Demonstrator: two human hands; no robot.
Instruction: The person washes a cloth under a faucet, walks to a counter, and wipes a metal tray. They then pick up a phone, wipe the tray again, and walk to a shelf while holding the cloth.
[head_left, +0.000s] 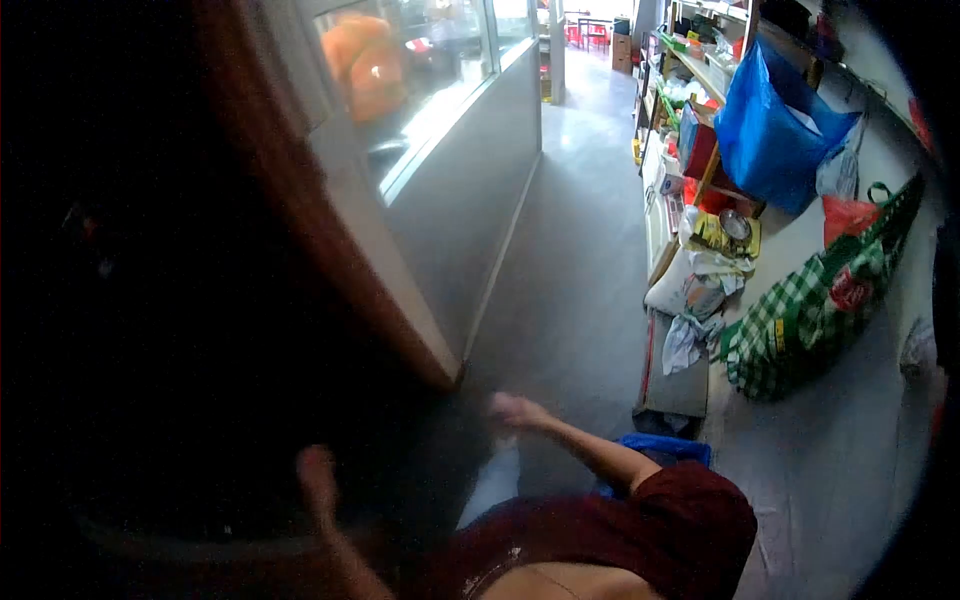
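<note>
My left hand (pixel 317 475) is at the lower left in deep shadow, blurred, with its fingers hard to make out. No object shows in it. My right hand (pixel 517 410) reaches forward near the foot of the door frame (pixel 430 350), apart from it as far as I can tell. Motion smears its fingers, and nothing is visibly held there either. Below the right hand a pale trouser leg (pixel 492 487) shows. Beside my right forearm lies the rim of a blue container (pixel 668 446).
A grey-floored corridor (pixel 575 230) runs ahead, with a windowed partition (pixel 460 180) on its left. Loaded shelves (pixel 695 65) line the right. A blue bag (pixel 775 135) and a green checked bag (pixel 815 315) hang there. Bundles (pixel 690 285) and a low grey box (pixel 675 385) stand below.
</note>
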